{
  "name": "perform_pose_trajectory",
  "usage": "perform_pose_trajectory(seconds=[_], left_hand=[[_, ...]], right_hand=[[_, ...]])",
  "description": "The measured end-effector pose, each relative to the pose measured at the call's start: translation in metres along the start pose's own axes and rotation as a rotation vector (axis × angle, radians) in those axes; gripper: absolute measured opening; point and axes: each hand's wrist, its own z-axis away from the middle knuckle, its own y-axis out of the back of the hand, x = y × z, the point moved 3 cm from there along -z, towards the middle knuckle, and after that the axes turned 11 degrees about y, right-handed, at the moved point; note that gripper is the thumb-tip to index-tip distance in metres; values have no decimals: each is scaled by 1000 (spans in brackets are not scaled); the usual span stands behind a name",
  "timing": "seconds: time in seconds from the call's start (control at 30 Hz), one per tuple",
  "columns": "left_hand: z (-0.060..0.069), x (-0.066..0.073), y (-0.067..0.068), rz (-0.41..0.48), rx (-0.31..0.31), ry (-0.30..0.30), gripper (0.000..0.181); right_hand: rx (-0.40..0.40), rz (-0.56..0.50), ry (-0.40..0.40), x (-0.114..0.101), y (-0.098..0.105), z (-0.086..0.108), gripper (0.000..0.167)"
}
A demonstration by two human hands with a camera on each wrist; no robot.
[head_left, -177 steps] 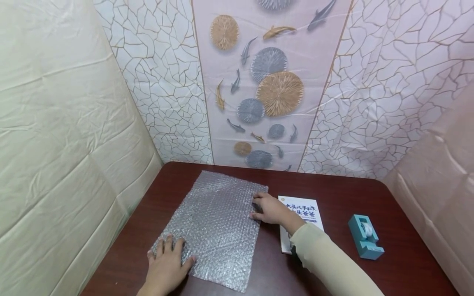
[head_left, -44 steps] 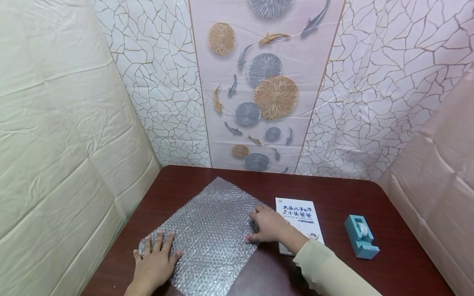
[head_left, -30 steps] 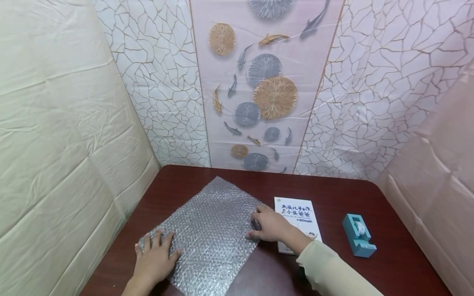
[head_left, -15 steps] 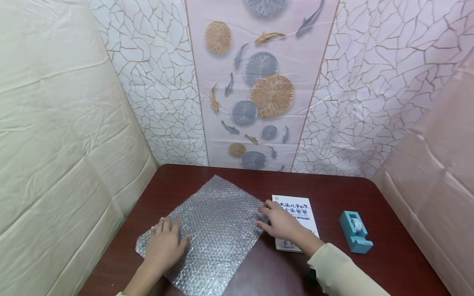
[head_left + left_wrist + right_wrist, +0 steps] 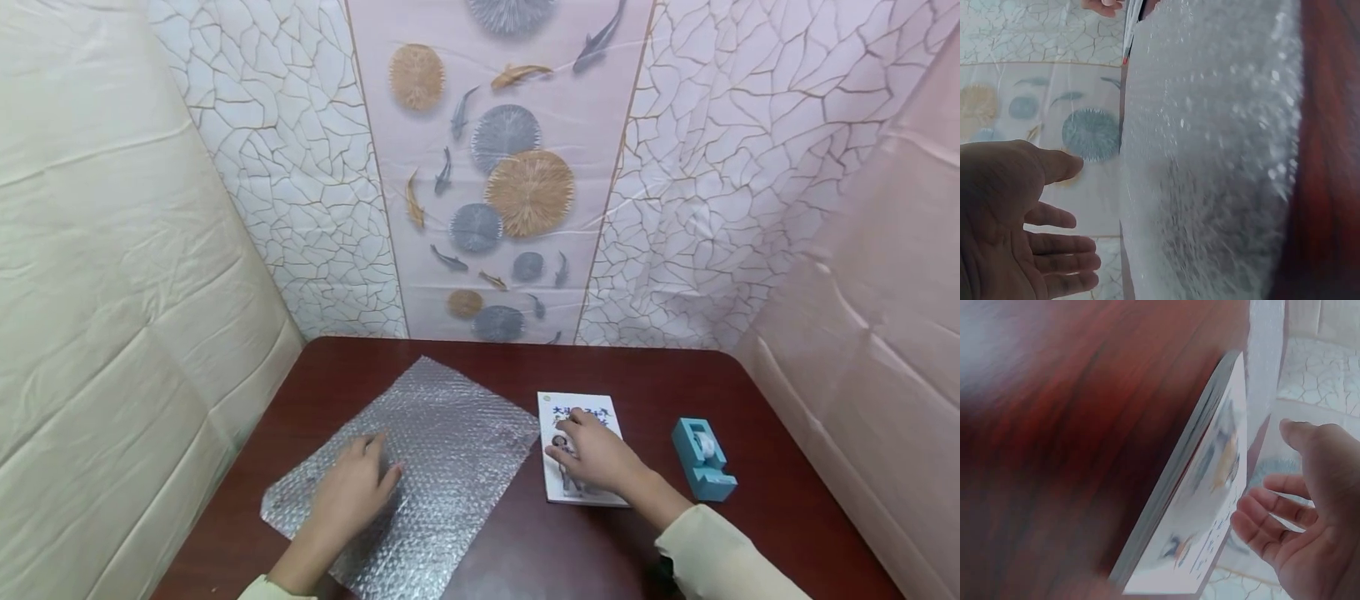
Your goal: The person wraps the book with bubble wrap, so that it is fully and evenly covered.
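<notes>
A sheet of bubble wrap [image 5: 450, 467] lies flat and turned cornerwise on the table. My left hand [image 5: 351, 492] hovers over its left part; in the left wrist view the left hand [image 5: 1029, 231] is raised off the sheet with fingers extended and nothing in them. A white paperback book [image 5: 558, 487] with a printed cover lies just right of the wrap. Over that book is my right hand [image 5: 600, 457], hiding part of the cover. From the right wrist, the right hand [image 5: 1310, 512] shows loosely bent fingers, apart from the book [image 5: 1204, 481] and holding nothing.
A teal tape dispenser [image 5: 703, 460] with a roll of tape stands right of the book. The dark red-brown table [image 5: 525, 550] ends at a patterned cloth backdrop [image 5: 480, 167], with pale padded cloth [image 5: 112, 333] at the left side.
The bubble wrap was turned cornerwise earlier. Since then, my right hand has left its right edge and moved right over the book. My left hand has lifted and shifted inward over the sheet.
</notes>
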Motion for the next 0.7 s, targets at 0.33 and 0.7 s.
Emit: perform_pose_trajectory(seconds=[0.33, 0.7], left_hand=[[-7, 25, 4, 23, 31, -64, 60], [-13, 55, -7, 67, 33, -119, 52]], right_hand=[[-49, 25, -134, 21, 4, 29, 54], [-79, 19, -234, 36, 5, 49, 45]])
